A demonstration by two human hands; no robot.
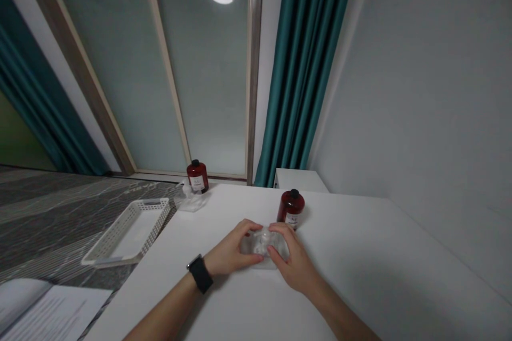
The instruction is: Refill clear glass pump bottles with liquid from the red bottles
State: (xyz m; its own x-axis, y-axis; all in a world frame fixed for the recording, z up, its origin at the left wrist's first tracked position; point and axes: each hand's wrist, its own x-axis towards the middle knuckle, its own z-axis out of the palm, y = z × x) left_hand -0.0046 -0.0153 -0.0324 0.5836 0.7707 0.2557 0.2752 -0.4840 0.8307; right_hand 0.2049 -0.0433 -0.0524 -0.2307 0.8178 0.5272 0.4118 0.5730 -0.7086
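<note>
Both hands cupped around a clear plastic item (262, 248) on the white table (224, 306), low in the middle of the frame.
A dark red bottle (290, 205), black-capped and white-labelled, stands just beyond the right hand (294, 266); a similar red bottle (197, 176) stands left of centre, near another clear plastic piece (191, 201); how full either bottle is cannot be told. At left, a white perforated basket (128, 232) shows its pale bottom. The left hand (232, 250), a black watch (200, 273) at its wrist, comes in from the lower left, the right from the lower right; thumbs near, fingers curved over the far side, each holds its side of the item in a fairly narrow grip. What the item contains is too blurred to tell.
</note>
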